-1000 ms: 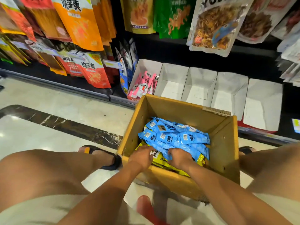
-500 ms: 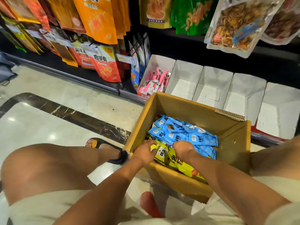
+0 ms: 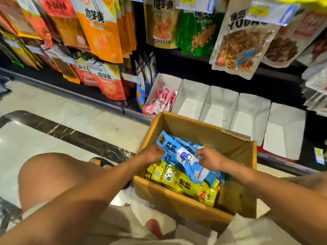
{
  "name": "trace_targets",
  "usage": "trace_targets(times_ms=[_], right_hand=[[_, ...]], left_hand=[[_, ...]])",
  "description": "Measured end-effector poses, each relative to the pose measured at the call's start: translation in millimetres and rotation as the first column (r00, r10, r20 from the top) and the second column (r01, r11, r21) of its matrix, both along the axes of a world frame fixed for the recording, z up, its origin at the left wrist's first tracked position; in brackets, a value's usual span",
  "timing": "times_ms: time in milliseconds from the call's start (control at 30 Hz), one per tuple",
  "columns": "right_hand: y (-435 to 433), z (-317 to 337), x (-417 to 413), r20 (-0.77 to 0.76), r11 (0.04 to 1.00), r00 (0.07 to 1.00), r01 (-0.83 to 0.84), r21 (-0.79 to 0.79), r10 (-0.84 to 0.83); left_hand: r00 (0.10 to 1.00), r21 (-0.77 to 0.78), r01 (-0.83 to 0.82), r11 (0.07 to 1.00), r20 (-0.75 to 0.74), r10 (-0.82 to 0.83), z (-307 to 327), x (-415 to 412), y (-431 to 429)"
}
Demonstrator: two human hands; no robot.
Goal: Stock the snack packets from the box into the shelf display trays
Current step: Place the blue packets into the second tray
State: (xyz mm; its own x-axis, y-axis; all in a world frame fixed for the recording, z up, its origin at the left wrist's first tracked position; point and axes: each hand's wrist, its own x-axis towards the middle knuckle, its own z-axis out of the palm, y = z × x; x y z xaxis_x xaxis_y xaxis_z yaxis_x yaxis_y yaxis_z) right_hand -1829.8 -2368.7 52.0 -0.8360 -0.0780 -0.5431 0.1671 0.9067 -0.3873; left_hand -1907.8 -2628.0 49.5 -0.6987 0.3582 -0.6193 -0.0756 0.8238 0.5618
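the dark shelf [image 3: 230, 82] is seen across the top, hung with big snack bags: an orange bag [image 3: 100, 30] is marked 魔芋爽, and a white bag [image 3: 242, 43] of shredded snack is lettered "yuda", its last letters being covered. down on the floor, the open cardboard box [image 3: 185, 202] is set just in front of the shelf. behind it a row of white display trays [image 3: 219, 103] is lined up, and the leftmost one is filled with pink packets [image 3: 161, 101]. inside the box, a blue packet bundle [image 3: 184, 156], its print too blurred to be read, is held raised over the yellow packets [image 3: 182, 184]. its left edge is gripped by the curled fingers of the left hand [image 3: 153, 153], and its right edge is pinched by the right hand [image 3: 210, 159]. a yellow price tag [image 3: 258, 10] is clipped above, its figures blurred.
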Motion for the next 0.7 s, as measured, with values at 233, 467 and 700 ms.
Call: trace_targets(times_ms=[233, 467, 700], right_hand=[[32.3, 52.3, -3.6, 0.211, 0.642, 0.895, 0.432, -0.633, -0.394], [31.6, 64.4, -14.4, 0.291, 0.415, 0.854, 0.475, -0.776, -0.432], [5.8, 50.8, -58.5, 0.279, 0.423, 0.884, 0.431, -0.797, -0.375]], left_hand=[[0.962, 0.108, -0.092, 0.99, 0.268, 0.06, 45.0, -22.5, 32.1], [0.701, 0.528, -0.689, 0.497, 0.659, 0.272, 69.7, -47.9, 77.7], [0.782, 0.719, -0.619, 0.315, 0.532, 0.323, 73.0, -78.0, 78.6]])
